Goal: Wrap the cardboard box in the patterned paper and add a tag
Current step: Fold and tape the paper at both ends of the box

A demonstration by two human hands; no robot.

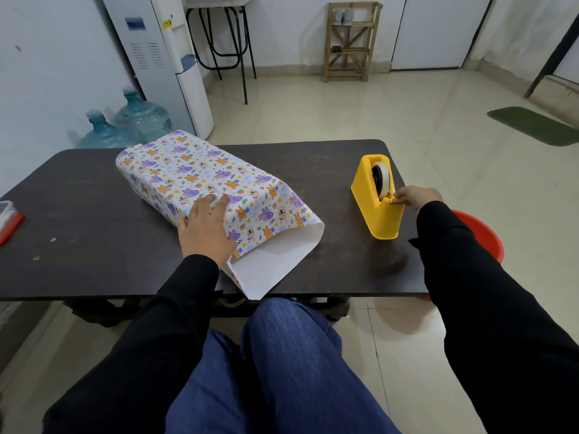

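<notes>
Sitting with blue-trousered knees under the near edge of the dark table (94, 245), the person wears black sleeves. Nearest, the open, white-lined end of the patterned paper (203, 180) overhangs that edge. The left hand (205, 227) lies flat on the paper with its fingers spread, pressing it down. The cardboard box is hidden beneath, lying diagonally across the table's middle. To the right, the right hand (416, 197) pinches the front lip of the one yellow tape dispenser (380, 214), which holds one tape roll (381, 180). One red-lidded container (9, 225) sits at the table's left edge. One red basin (487, 239) stands on the floor beside the table. Beyond are two blue water bottles (141, 117), one water dispenser (163, 67) whose blue label is too blurred to read, one wooden rack (351, 42) and one green mat (535, 125).
</notes>
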